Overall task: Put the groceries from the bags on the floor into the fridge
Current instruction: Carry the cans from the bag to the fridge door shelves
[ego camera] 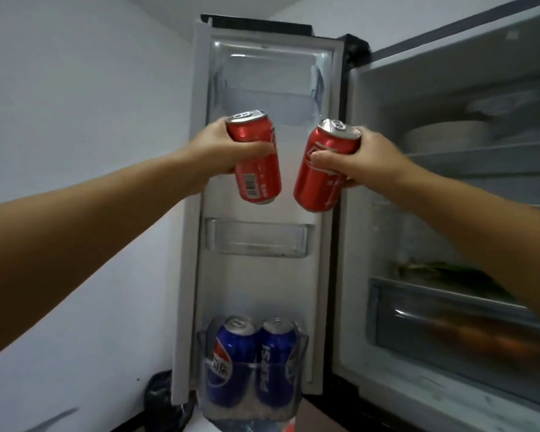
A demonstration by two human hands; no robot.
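The fridge door point(325, 275) stands open in front of me, its shelves facing me. My left hand point(222, 148) grips a red cola can point(258, 169), held upright and slightly tilted. My right hand point(359, 157) grips a second red cola can point(320, 169), leaning to the right at the top. Both cans hang side by side in the air in front of the door, above its clear middle shelf point(259, 238), which holds nothing. Two blue Pepsi cans point(236, 357) point(276, 360) stand in the bottom door shelf point(253, 400).
The fridge compartment point(449, 391) is open at the right, with white plates point(446, 135) on an upper shelf, greens point(455, 272) lower down and a clear drawer point(449, 325) below them. A white wall point(75, 104) is at the left. A black bag point(159, 397) lies on the floor.
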